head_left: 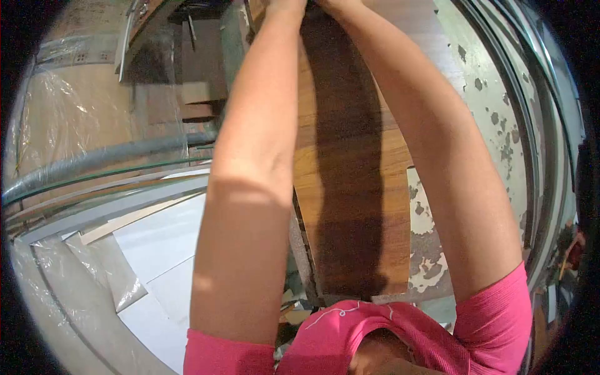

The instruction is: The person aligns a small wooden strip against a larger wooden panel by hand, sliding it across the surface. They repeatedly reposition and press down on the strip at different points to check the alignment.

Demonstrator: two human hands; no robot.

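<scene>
Both arms reach forward over a long brown wood-grain board (394, 250), which lies lengthwise in front of the body. My left hand (289, 5) shows only near the wrist at the top edge, at the board's far left side. Close beside it, my right hand (340, 5) is also cut off by the top edge, above the far part of the board. The fingers of both hands are out of frame, so anything they hold or touch is hidden. A dark shadow runs down the board between the arms.
Under the board is a pale surface with peeling paint (494, 119). Long strips (537, 125) curve along the right. White sheets (162, 244), a grey pipe (100, 159) and plastic-wrapped panels (75, 106) are on the left. Scraps lie near the body.
</scene>
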